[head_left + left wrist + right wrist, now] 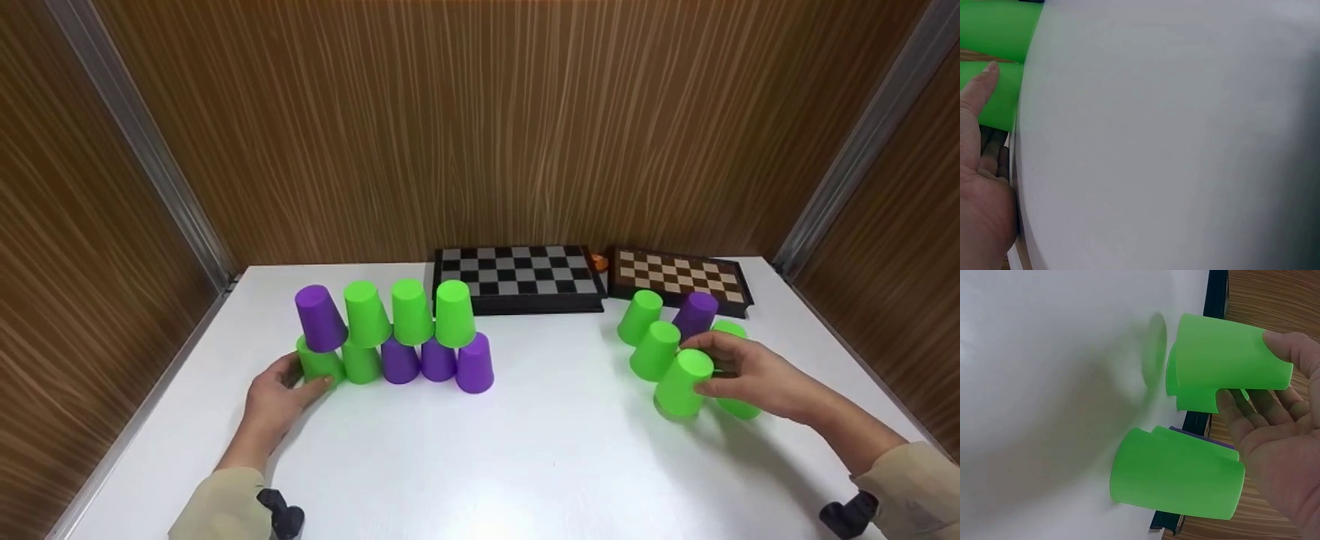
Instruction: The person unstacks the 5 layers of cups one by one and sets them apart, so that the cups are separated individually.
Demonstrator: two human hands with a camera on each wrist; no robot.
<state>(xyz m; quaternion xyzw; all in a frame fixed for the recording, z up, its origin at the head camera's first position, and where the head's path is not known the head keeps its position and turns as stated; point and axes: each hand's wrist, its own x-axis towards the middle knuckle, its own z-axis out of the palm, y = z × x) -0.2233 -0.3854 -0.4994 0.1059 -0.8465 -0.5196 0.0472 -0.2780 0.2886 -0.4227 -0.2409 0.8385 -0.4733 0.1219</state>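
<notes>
On the bench (555, 450), gripping the base cup (321, 363) nearest left edge in left hand (277, 397), likely for steadiness, pinching a raised cup (681, 384) in right hand (757, 376).

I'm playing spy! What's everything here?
stacked cups: 9, five green, four purple, left
other cups: 5, four green, one purple, right
held cup: 1, green, raised, right
checkered boards: 2, black-grey and brown-cream, back
small object: 1, orange, between boards
table: 1, white, underneath
walls: 3, brown, around
metal strips: 2, grey, corners
sleeves: 2, beige, bottom
wrist devices: 2, black, bottom
left hand: 1, gripping stacked cup
right hand: 1, gripping held cup
</notes>
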